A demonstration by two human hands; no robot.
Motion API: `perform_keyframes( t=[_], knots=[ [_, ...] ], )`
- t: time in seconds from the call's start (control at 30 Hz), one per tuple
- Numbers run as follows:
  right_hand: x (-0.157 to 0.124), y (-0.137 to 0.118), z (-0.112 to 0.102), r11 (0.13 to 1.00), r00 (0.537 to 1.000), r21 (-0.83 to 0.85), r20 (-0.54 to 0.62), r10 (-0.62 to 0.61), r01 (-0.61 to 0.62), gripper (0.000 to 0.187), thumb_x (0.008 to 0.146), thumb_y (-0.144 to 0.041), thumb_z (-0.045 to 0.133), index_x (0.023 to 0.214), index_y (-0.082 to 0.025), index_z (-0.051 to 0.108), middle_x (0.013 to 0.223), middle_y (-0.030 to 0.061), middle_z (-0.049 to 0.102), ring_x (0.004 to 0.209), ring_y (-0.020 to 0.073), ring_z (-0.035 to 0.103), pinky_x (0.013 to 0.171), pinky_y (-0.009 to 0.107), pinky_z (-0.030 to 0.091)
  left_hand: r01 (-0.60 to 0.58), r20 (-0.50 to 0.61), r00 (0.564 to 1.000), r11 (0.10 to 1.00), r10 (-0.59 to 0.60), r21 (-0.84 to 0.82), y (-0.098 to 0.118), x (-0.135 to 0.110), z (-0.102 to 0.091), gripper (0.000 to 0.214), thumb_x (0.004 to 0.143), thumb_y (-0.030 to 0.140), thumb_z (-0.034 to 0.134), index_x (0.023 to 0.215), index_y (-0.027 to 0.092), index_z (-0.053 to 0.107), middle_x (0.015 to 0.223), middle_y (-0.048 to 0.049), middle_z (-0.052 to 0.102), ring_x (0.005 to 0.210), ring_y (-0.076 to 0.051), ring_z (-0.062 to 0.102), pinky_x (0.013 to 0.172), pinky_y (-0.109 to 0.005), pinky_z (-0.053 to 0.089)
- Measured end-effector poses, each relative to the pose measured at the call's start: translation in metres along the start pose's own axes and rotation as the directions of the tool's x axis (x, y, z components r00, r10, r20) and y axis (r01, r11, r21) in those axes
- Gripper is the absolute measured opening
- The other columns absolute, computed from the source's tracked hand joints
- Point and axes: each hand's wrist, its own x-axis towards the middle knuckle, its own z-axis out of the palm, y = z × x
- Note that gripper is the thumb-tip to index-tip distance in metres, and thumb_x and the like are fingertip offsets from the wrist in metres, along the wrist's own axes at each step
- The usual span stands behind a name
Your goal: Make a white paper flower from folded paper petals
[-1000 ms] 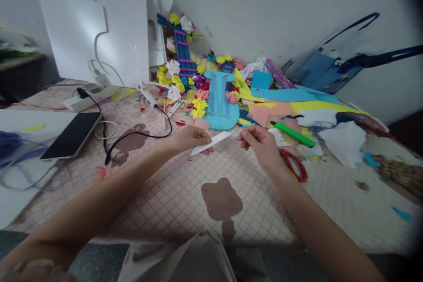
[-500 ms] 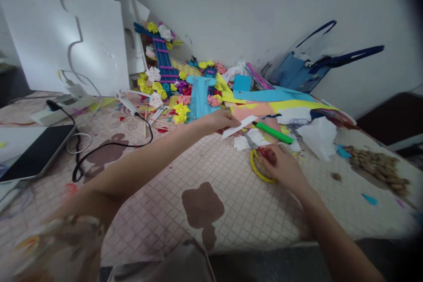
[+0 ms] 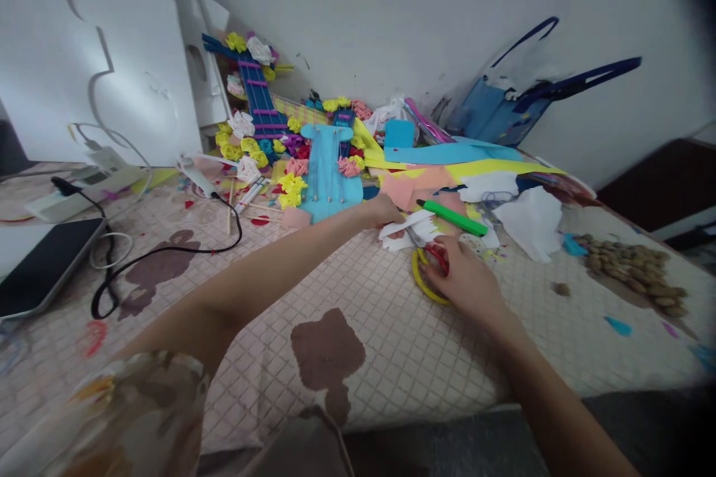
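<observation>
My left hand (image 3: 383, 210) reaches forward over the table and pinches a white paper strip (image 3: 406, 223), which lies on fringed white paper scraps (image 3: 417, 235). My right hand (image 3: 462, 276) rests on a pair of scissors (image 3: 425, 272) with red and yellow handles, its fingers curled over the handle loops. A green marker (image 3: 453, 218) lies just beyond both hands.
A blue foam guitar (image 3: 330, 171) and paper flowers (image 3: 291, 190) crowd the back. Coloured foam sheets (image 3: 447, 164) and a blue bag (image 3: 503, 108) lie right. A tablet (image 3: 39, 264), black cable (image 3: 168, 250) and power strip (image 3: 78, 182) sit left. Nuts (image 3: 632, 268) lie far right.
My left hand carried the white strip forward and right, down onto the paper scraps. My right hand dropped to the scissors and closed over their handles. The view swung right.
</observation>
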Motion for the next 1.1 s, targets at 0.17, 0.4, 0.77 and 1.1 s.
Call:
perform_keyframes(
  t=[0.17,0.4,0.77,1.1],
  knots=[
    [-0.002,-0.001,0.004,0.999,0.996,0.029,-0.082,0.018,-0.016,0.04,0.079,-0.043,0.053,0.113,-0.021,0.047,0.101,0.0119,0.061,0.081,0.0267,0.06,0.059,0.032,0.039,-0.002,-0.074,0.997,0.991,0.011,0.132,-0.005,-0.001,0.003,0.035,0.089,0.033,0.054,0.118,0.014,0.053,0.117,-0.0097,0.055,0.101,-0.021,0.057,0.084,-0.041,0.051],
    [-0.004,-0.001,0.001,0.994,0.987,0.061,-0.122,0.1,-0.094,0.04,0.077,-0.045,0.055,0.108,-0.022,0.05,0.099,0.0099,0.063,0.081,0.0266,0.06,0.059,0.032,0.039,-0.013,-0.13,0.99,0.966,0.048,0.258,-0.01,0.005,0.007,0.025,0.08,0.022,0.064,0.102,0.01,0.063,0.093,-0.0086,0.065,0.083,-0.019,0.062,0.07,-0.029,0.052],
    [-0.004,0.02,-0.004,0.978,0.947,0.142,-0.262,0.186,-0.153,0.044,0.074,-0.051,0.057,0.105,-0.02,0.051,0.088,0.0084,0.064,0.072,0.0236,0.059,0.057,0.032,0.039,0.018,-0.148,0.988,0.918,0.044,0.396,-0.011,0.001,0.012,0.015,0.073,0.02,0.063,0.077,0.006,0.068,0.053,-0.0067,0.061,0.048,-0.014,0.054,0.044,-0.021,0.039],
    [-0.009,0.029,0.001,0.96,0.942,-0.081,-0.231,0.244,-0.269,0.047,0.076,-0.053,0.053,0.108,-0.02,0.05,0.088,0.0123,0.064,0.065,0.0245,0.06,0.05,0.03,0.032,0.003,-0.16,0.985,0.912,0.069,0.411,-0.011,-0.003,0.01,0.018,0.073,0.023,0.065,0.081,0.008,0.07,0.065,-0.0087,0.067,0.059,-0.016,0.06,0.051,-0.021,0.045]
  ],
)
